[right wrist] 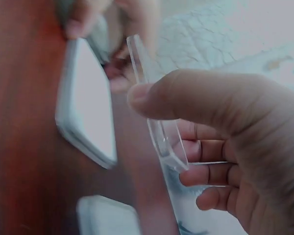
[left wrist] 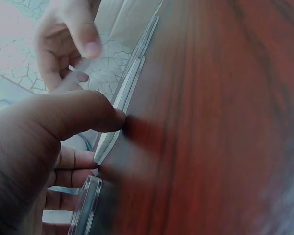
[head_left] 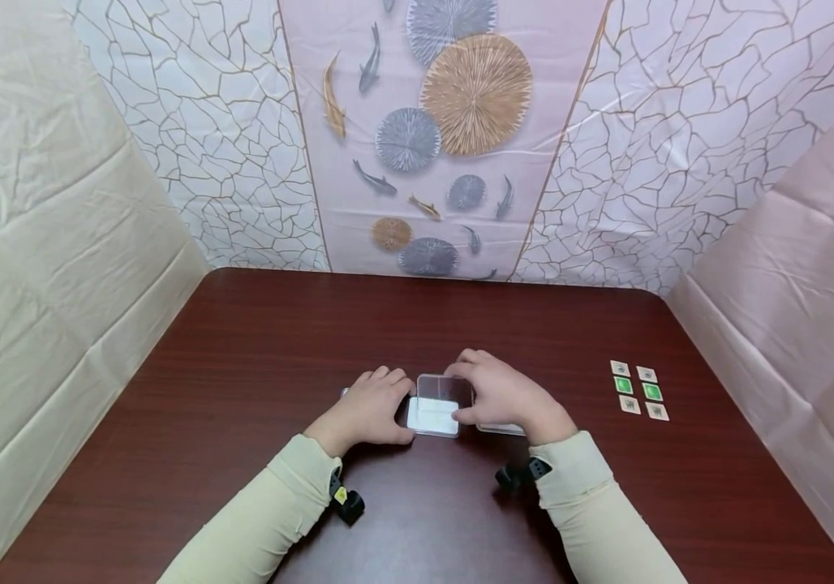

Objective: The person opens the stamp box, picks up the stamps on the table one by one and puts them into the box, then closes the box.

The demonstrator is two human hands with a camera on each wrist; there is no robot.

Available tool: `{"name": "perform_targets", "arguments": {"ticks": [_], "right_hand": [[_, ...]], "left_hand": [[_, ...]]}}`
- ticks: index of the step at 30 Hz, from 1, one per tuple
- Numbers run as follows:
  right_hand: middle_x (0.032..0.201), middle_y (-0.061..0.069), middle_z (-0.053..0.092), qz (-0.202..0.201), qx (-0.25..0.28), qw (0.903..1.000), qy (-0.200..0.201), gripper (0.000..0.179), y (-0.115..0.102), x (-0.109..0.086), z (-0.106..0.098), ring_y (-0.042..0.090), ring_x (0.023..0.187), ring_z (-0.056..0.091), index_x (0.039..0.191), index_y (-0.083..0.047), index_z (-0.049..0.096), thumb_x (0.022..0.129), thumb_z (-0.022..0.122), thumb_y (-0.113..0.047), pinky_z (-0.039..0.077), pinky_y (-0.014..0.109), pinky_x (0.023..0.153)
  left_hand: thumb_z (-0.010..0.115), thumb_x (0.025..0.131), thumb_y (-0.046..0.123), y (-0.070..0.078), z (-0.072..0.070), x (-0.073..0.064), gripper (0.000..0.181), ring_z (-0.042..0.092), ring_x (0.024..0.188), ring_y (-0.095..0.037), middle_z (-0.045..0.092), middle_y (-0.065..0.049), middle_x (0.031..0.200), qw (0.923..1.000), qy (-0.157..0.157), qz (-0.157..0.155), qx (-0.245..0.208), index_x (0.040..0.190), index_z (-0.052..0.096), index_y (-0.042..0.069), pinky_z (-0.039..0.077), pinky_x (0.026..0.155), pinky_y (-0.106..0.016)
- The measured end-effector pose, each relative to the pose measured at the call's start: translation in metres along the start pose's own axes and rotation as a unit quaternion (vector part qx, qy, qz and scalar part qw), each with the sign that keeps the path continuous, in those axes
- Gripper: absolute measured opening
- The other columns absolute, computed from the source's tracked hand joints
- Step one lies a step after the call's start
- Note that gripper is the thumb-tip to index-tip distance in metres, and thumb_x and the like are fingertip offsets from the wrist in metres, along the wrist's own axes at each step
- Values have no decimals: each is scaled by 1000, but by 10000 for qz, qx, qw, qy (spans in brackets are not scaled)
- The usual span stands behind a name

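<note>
Near the middle of the table, my left hand (head_left: 373,410) steadies a small flat box with a white face (head_left: 427,417). Its thumb (left wrist: 110,120) lies against one edge and its fingers reach the other side. My right hand (head_left: 500,393) pinches a clear plastic lid (right wrist: 159,129) between thumb and fingers, raised above the white box and apart from it. A second flat box (right wrist: 108,215) lies on the table, partly hidden under the right hand in the head view. Beside the left fingers, another clear-edged case (left wrist: 88,205) shows in the left wrist view.
Two short columns of small square tiles, some with green faces (head_left: 624,385), lie at the right of the dark red-brown table (head_left: 278,324). Patterned cloth (head_left: 242,122) hangs behind the table, and pale cloth walls stand at both sides.
</note>
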State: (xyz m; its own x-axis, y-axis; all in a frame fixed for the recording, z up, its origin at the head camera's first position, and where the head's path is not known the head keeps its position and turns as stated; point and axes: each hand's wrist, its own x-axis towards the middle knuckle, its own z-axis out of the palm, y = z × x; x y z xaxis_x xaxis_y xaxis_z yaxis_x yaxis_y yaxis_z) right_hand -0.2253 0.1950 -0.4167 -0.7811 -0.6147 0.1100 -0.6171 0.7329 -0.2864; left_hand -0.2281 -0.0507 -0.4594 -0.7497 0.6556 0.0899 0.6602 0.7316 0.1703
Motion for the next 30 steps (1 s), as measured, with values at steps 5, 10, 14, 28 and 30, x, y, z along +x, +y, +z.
{"name": "perform_targets", "arguments": {"ticks": [5,10,14,28,30], "right_hand": [[119,7,61,313,454,9982,227,59,20,5,-9,22,97,58,131,-7,65,79,84,-28,50,40,84],[124,8,60,624,561,9962,240,56,37,24,-9,24,103,58,133,-9,64,84,80,-30,50,43,88],[126,10,58,828,482,9953,143,56,48,40,-3,24,103,56,136,-9,63,87,78,-32,49,42,88],[137,13,52,1267,426,9908,-185,54,63,73,32,31,128,45,143,-9,57,95,71,-29,41,46,105],[140,12,51,1383,469,9891,-170,54,65,73,35,32,130,43,144,-13,57,95,71,-30,37,48,108]], "left_hand": [[78,72,48,0,0,0,49,53,98,-19,60,4,106,9998,10,-12,-184,108,65,18,46,87,-42],[77,74,49,-1,1,1,46,53,99,-18,59,5,107,9998,-65,-84,-177,106,63,19,46,87,-41],[77,77,50,-2,1,2,44,52,98,-18,59,5,108,9998,-120,-84,-128,106,63,20,47,87,-40],[78,77,50,-5,-3,2,43,53,93,-17,60,5,105,9997,-79,38,-219,103,64,19,49,82,-38],[78,77,50,-5,-3,2,43,54,93,-17,60,5,105,9997,-71,56,-220,103,64,19,49,81,-39]]}}
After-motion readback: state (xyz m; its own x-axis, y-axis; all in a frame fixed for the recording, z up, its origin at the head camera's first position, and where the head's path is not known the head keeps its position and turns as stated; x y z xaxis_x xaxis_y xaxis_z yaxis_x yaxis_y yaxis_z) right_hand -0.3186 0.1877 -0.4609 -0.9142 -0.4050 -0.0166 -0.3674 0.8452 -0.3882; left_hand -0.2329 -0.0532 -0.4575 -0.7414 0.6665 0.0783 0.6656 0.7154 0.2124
